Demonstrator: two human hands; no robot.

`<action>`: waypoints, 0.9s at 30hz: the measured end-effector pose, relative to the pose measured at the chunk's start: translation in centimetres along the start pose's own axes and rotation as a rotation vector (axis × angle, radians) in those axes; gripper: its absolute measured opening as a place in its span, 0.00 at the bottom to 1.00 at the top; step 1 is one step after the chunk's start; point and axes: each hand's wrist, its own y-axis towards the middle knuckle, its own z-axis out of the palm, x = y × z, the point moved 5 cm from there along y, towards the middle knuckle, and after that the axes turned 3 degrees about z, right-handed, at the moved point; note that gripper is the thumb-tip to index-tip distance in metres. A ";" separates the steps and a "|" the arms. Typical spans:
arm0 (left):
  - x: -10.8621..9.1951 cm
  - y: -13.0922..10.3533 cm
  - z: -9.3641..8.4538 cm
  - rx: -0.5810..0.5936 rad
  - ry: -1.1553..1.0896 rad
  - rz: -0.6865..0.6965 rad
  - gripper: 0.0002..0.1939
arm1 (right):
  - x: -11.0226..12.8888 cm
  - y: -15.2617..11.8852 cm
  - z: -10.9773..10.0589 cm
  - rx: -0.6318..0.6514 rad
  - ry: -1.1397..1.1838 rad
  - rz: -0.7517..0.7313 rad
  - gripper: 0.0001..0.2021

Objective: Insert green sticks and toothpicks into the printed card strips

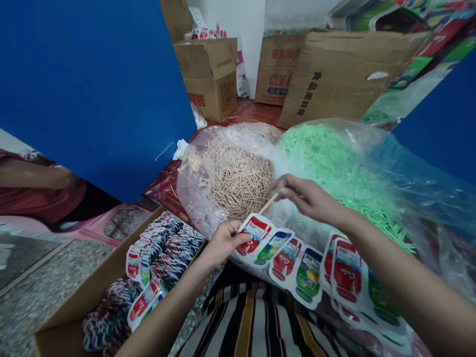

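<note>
While the left hand (222, 243), at the centre of the frame, pinches the left end of a strip of packets (284, 263) between thumb and fingers, the right hand (303, 197), apart from it and a little higher to the right, grips the upper end of a thin pale stick (268, 204). The stick slants down to the left, its lower end at the top edge of the first packet; whether it touches or enters cannot be told. The strip runs from the centre towards the lower right, red Cola designs alternating with green ones, one reading Sprite. More printed packets (347, 270) lie overlapping at the lower right, partly behind the right forearm.

Just above the hands, a clear plastic bag (193, 193) holds a heap of pale sticks (241, 193); to its right, bright green sticks (323, 148) fill more clear plastic. At the lower left, an open cardboard box (67, 307) holds rows of packets standing close together. Striped clothing (253, 322) fills the bottom centre. A large blue panel (100, 89) covers the upper left, and another person's arm (37, 173) shows at the left edge. Cardboard cartons (223, 94) stand along the top.
</note>
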 end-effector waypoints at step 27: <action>-6.0 -1.5 7.1 -0.092 0.728 1.310 0.09 | 5.2 -14.4 0.8 -0.342 -0.673 -0.429 0.10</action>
